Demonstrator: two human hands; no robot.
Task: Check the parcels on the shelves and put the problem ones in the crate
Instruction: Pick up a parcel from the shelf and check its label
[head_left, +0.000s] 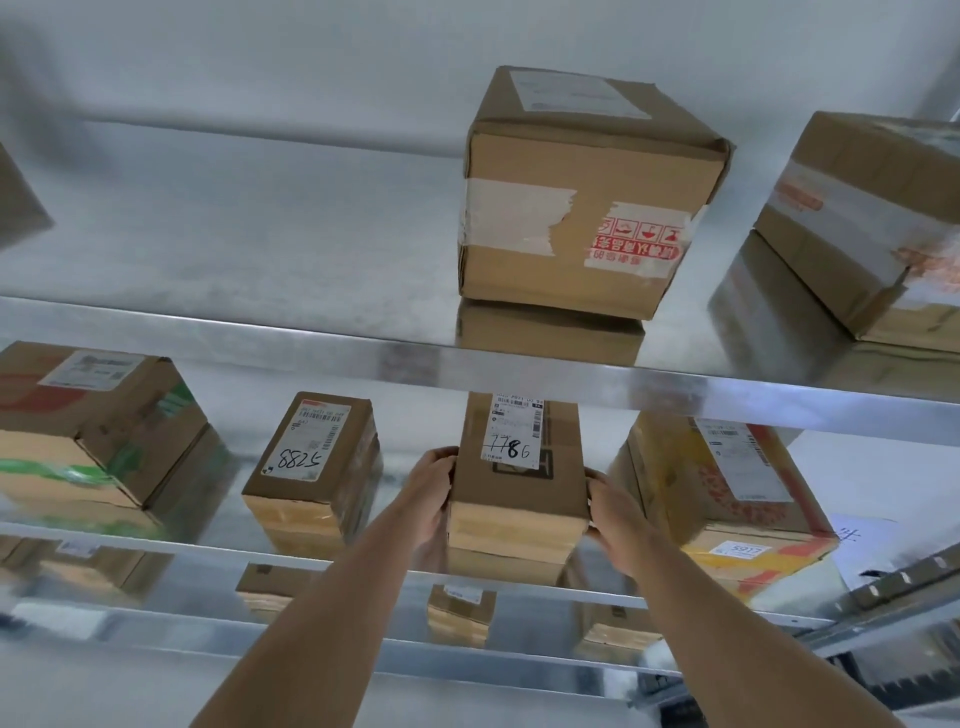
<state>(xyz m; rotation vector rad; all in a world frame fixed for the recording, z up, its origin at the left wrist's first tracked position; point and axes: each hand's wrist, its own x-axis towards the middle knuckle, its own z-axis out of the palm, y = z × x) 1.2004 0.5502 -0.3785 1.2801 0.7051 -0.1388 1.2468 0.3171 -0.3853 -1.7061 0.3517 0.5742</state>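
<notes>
Both hands held one narrow brown parcel (517, 488) by its sides: the left hand (434, 486) curled its fingers round the left edge, and the right hand (615, 506) gripped the right edge near the front corner. The parcel stood at the front of the middle shelf (208, 545), its top face bearing a white label (514, 434) with handwritten digits that looked like 7786. Just to its left stood a similar parcel marked 5288 (311, 467), apart from the held one, and further left a box with green tape (98, 431). Close on the right sat a yellow and red printed box (727, 499) with its own white label. On the upper shelf (363, 332), above and slightly right of the hands, stood a larger cardboard box (587, 197) with torn pale tape and a red-printed sticker on its front; another taped box (872, 223) sat at the right edge. Below the hands, a lower shelf (322, 644) held several small parcels, blurred. No crate showed in view.
</notes>
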